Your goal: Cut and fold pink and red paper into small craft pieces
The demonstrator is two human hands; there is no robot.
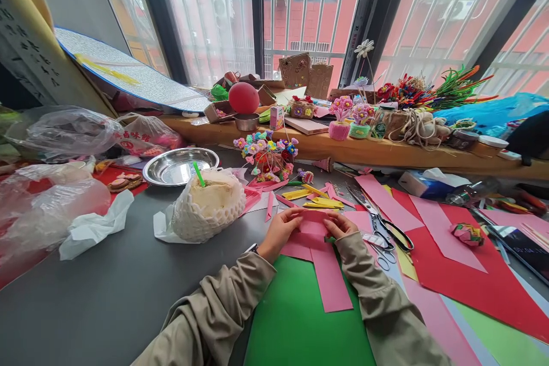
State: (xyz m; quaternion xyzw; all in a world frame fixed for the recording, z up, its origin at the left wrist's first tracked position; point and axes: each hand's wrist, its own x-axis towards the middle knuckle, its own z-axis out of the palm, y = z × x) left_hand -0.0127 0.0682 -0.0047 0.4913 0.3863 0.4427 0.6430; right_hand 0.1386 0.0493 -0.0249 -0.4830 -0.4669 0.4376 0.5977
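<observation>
A small piece of pink paper (313,224) is held up between my two hands over the green sheet (309,309). My left hand (281,233) pinches its left edge with thumb and fingers. On the other side, my right hand (342,225) pinches the right edge. Under them, a longer pink paper strip (330,280) lies across the green sheet, with more pink paper behind it. Large scissors (380,218) with black handles lie just right of my right hand, and a smaller silver pair (384,256) rests beside them.
To the left stand a coconut (210,200) in foam netting with a green straw and a metal plate (182,167). Crocheted flowers (268,154) stand ahead. Yellow folded strips (323,201) lie beyond my hands. Red card (463,280) and a phone (521,246) are at right.
</observation>
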